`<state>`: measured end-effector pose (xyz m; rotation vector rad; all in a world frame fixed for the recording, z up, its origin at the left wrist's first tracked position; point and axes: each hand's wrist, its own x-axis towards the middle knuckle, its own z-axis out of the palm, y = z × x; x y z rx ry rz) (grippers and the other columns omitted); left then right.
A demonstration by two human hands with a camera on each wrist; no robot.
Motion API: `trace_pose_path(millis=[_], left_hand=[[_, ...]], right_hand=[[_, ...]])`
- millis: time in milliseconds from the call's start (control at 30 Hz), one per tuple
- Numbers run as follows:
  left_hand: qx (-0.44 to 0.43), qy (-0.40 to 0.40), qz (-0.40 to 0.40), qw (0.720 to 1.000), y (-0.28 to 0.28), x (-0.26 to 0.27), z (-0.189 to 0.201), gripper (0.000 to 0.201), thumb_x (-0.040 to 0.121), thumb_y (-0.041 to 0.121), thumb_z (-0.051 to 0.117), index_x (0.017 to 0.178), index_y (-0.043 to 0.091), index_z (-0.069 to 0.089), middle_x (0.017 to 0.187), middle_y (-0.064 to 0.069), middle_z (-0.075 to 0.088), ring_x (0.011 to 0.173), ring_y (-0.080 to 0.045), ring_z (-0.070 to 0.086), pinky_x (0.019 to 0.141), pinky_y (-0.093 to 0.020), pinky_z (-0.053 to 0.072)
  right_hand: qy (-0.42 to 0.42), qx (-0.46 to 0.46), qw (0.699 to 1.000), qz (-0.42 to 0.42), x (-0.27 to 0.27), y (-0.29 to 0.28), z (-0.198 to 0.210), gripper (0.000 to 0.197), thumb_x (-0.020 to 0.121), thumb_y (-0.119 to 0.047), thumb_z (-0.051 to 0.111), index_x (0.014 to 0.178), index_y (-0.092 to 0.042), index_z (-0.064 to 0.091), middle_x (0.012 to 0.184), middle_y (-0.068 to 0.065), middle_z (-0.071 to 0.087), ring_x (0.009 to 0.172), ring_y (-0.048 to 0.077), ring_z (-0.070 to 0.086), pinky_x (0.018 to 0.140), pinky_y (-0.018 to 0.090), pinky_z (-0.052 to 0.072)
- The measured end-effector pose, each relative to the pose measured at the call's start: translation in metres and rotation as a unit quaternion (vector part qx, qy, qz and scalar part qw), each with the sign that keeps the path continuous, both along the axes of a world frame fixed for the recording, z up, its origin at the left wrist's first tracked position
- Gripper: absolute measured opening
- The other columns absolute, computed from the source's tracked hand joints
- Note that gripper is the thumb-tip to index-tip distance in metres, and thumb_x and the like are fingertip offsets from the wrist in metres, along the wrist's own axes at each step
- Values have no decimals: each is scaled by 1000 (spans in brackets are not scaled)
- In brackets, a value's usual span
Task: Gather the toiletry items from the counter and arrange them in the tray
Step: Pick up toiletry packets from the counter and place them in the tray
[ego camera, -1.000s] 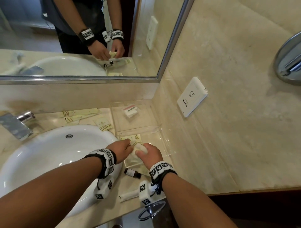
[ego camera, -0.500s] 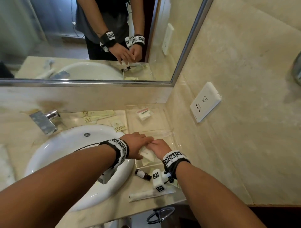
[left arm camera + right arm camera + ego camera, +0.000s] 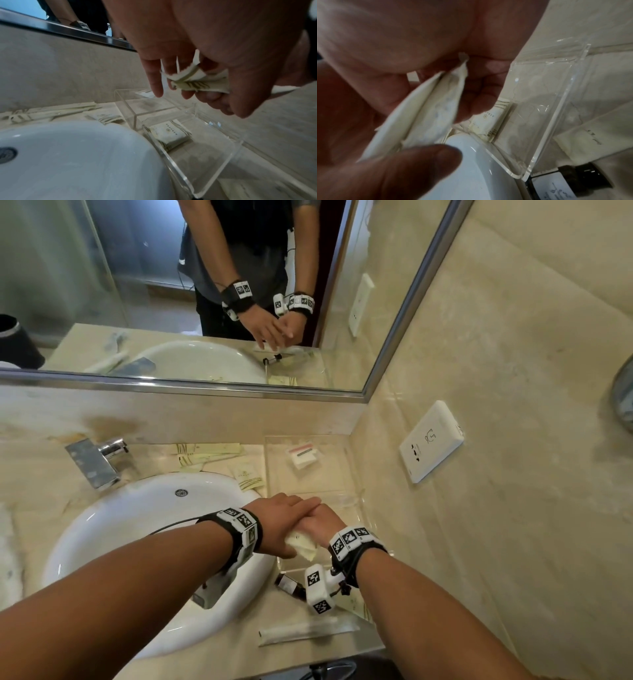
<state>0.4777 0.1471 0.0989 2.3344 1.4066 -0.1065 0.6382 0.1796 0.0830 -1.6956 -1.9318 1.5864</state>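
Both hands meet over the near end of the clear tray (image 3: 354, 501), at the counter's (image 3: 41, 474) right edge beside the sink (image 3: 137, 525). The left hand (image 3: 281, 522) lies across the right hand (image 3: 323, 522), and together they clamp cream packets (image 3: 301, 546) between fingers and thumbs. 1 more packet (image 3: 169, 133) lies inside the tray. A dark bottle (image 3: 289, 585) and a long wrapped stick (image 3: 305, 631) rest near the counter's front edge.

Your beige marble counter (image 3: 44, 474): clear tray (image 3: 356, 494) at its right back corner, sachets (image 3: 205, 451) along the back edge, brown bottle (image 3: 291, 585) and wrapped stick (image 3: 305, 632) near the front edge.
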Motion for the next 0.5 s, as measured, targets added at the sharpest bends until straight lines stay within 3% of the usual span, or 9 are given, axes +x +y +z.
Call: trace_pose_path(millis=[133,233,300,367,433,500], left_hand=[[-7,-7,35,999,-1,-7,-2,102,70,58,63,151,37,5,126,2,55,107,-23,61,86,-36,52],[-10,4,50,999,2,-15,0,80,70,58,60,140,37,28,110,6,64,97,-22,63,80,-37,54],[-6,24,68,997,4,-20,1,65,70,61,58,126,32,44,104,6,64,95,-21,62,79,-37,53],[-2,40,95,995,7,-21,1,61,69,66,57,115,25,51,104,2,61,97,-22,59,77,-36,51],[1,40,107,993,9,-19,0,65,68,66,59,114,21,51,106,0,57,98,-23,58,75,-35,48],[0,23,109,994,11,-16,-1,68,69,61,61,121,19,49,108,-2,56,98,-24,57,77,-36,49]], right_hand=[[-39,17,999,-9,-12,-3,4,27,91,-27,70,112,-11,72,109,11,73,92,14,63,80,27,50],[-76,32,995,-63,-18,-6,6,29,80,-48,63,94,-26,74,90,-5,72,87,18,68,77,37,57],[-92,41,992,-79,-20,-8,9,44,70,-63,60,100,-32,71,97,-11,70,85,14,68,75,36,59],[-83,23,991,-105,-23,-8,14,56,69,-63,64,117,-34,65,109,-9,68,84,16,70,76,39,62],[-59,-5,989,-132,-32,-10,21,60,77,-47,69,134,-34,55,126,-3,63,95,19,68,78,40,62],[-39,-2,990,-134,-41,-12,23,64,87,-23,63,148,-31,44,142,3,55,113,20,61,81,31,54]])
